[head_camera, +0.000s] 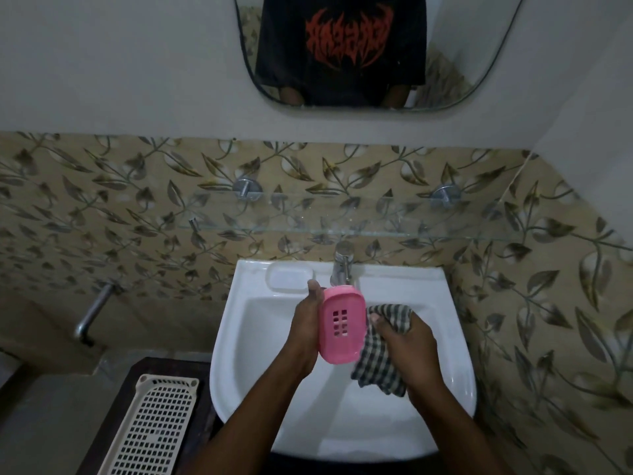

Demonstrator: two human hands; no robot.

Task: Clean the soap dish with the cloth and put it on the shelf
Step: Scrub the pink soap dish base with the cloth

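My left hand (306, 323) grips a pink plastic soap dish (340, 325) by its left edge, holding it tilted above the white washbasin (239, 337). Small square drain holes in the dish face me. My right hand (407, 341) clutches a black-and-white checked cloth (376, 358) bunched right beside the dish's right edge; the cloth's lower end hangs down over the bowl. A glass shelf (394, 221) runs along the tiled wall just above the basin.
A chrome tap (342, 262) stands at the back of the basin, just beyond the dish. A perforated cream tray (154, 426) lies on a dark surface to the lower left. A metal pipe (92, 313) juts from the left wall. A mirror (376, 49) hangs above.
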